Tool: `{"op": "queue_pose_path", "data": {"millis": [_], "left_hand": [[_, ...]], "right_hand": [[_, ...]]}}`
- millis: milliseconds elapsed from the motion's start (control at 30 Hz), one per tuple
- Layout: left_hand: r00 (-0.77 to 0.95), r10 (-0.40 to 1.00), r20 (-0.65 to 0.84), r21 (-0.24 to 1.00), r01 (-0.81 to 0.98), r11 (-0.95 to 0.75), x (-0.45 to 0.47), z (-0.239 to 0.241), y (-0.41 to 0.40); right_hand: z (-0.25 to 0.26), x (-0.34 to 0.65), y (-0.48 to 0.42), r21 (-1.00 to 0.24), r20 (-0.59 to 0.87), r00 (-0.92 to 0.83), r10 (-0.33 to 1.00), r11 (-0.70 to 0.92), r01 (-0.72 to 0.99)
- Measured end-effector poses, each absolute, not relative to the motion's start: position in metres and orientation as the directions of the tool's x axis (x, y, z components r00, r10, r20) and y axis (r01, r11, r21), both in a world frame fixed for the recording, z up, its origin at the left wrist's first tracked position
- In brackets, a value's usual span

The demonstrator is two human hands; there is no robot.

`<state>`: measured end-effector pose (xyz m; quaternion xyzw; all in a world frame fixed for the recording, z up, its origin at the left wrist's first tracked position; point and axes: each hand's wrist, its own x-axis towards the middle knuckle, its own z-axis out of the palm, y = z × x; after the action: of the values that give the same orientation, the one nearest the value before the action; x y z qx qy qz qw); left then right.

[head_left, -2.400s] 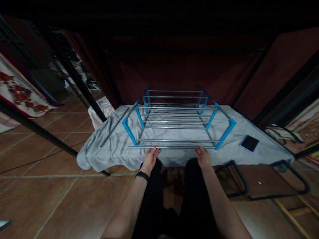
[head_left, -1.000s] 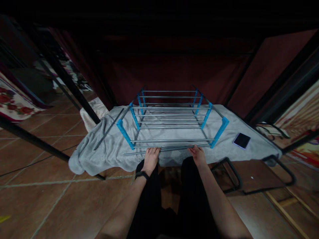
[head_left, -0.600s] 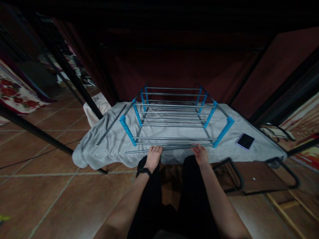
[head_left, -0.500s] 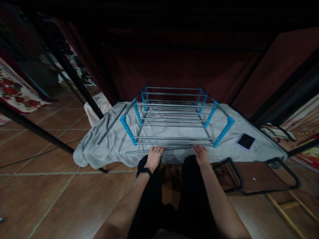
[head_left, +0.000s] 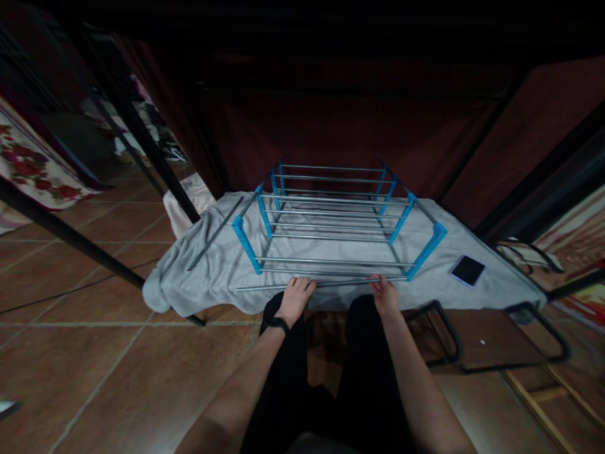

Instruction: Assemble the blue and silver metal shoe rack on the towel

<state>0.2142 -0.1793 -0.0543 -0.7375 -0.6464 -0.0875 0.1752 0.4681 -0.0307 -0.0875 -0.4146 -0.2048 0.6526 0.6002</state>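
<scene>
A thin grey metal tube [head_left: 345, 283] lies crosswise along the near edge of the blanket, in front of a rack. My left hand [head_left: 296, 299] is closed over its middle, palm down. Near the tube's right end, my right hand [head_left: 385, 296] pinches it between thumb and fingers. The rack [head_left: 333, 261], of grey tubes joined by blue plastic side pieces [head_left: 425, 252], rests on the blanket just beyond both hands. To the rack's left lies another loose grey tube [head_left: 216, 233], slanting and untouched.
The grey blanket [head_left: 501, 287] covers the work surface. A phone [head_left: 467, 270] lies on its right side. Dark metal poles [head_left: 70, 230] cross the left side. A brown-seated chair with a black frame [head_left: 510, 337] stands at lower right, above tiled floor [head_left: 155, 378].
The view has shifted slightly, so the rack and blanket appear a little further right. Both hands keep hold of the tube, with hardly any movement along it.
</scene>
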Motion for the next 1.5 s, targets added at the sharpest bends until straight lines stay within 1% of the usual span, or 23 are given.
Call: {"op": "queue_pose_path", "data": {"millis": [267, 567, 800, 1067, 1167, 1333, 1500], "left_hand": [[0.179, 0.921, 0.346, -0.173, 0.977, -0.125, 0.2163, -0.0537, -0.1802], [0.157, 0.933, 0.323, -0.129, 0.984, -0.121, 0.2181, -0.0531, -0.1802], [0.076, 0.939, 0.336, -0.05, 0.997, -0.063, 0.2168, -0.0558, -0.1789], [-0.096, 0.919, 0.382, 0.005, 0.995, 0.102, 0.209, -0.0598, -0.1779], [-0.11, 0.92, 0.377, -0.01, 0.992, 0.123, 0.2089, -0.0587, -0.1783], [-0.034, 0.939, 0.341, -0.059, 0.997, 0.057, 0.2131, -0.0567, -0.1779], [-0.013, 0.949, 0.314, -0.092, 0.995, 0.044, 0.2153, -0.0566, -0.1767]], "right_hand": [[-0.0904, 0.4685, -0.03, -0.767, -0.296, 0.072, 0.952, -0.192, -0.612], [-0.0874, 0.4663, -0.0305, -0.775, -0.287, 0.106, 0.952, -0.166, -0.61], [-0.087, 0.4663, -0.0316, -0.775, -0.265, 0.105, 0.959, -0.147, -0.614], [-0.0849, 0.4641, -0.0323, -0.766, -0.249, 0.098, 0.964, -0.134, -0.629], [-0.084, 0.4641, -0.0321, -0.767, -0.257, 0.107, 0.96, -0.135, -0.628], [-0.0822, 0.4665, -0.0325, -0.769, -0.281, 0.107, 0.954, -0.157, -0.619], [-0.0828, 0.4685, -0.0325, -0.766, -0.293, 0.097, 0.951, -0.173, -0.619]]}}
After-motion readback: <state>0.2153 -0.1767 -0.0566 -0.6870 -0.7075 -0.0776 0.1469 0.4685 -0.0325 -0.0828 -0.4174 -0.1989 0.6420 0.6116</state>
